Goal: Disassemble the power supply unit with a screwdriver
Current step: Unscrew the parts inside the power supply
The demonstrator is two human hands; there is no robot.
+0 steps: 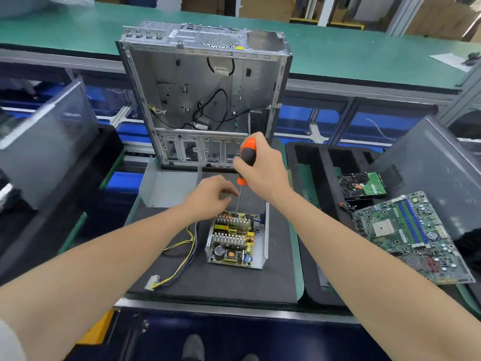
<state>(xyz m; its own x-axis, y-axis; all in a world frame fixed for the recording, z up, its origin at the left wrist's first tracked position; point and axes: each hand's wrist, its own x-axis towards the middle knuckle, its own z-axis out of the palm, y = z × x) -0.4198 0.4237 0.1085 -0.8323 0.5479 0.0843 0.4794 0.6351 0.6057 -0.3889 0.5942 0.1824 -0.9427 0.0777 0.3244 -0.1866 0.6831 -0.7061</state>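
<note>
The power supply unit (235, 239) lies lidless on the black mat (208, 280), yellow board and 2 finned heatsinks exposed; the right hand (263, 168) grips the orange-black screwdriver (244, 160), tip at the unit's far end; the left hand (210, 196) curls beside the shaft, contact unclear.

the screwdriver (246, 158), at the centre of the frame, has a smooth orange and black plastic handle with a slight sheen and a thin bright metal shaft. below it, the power supply unit (261, 246) has a matt grey sheet-metal shell and ribbed bare-metal heat sinks (231, 222). under it lies a black, matt, foam-like mat (223, 280). the computer case (203, 82) above is dull unpainted sheet metal. the motherboard (413, 238) at right is glossy green.
</note>
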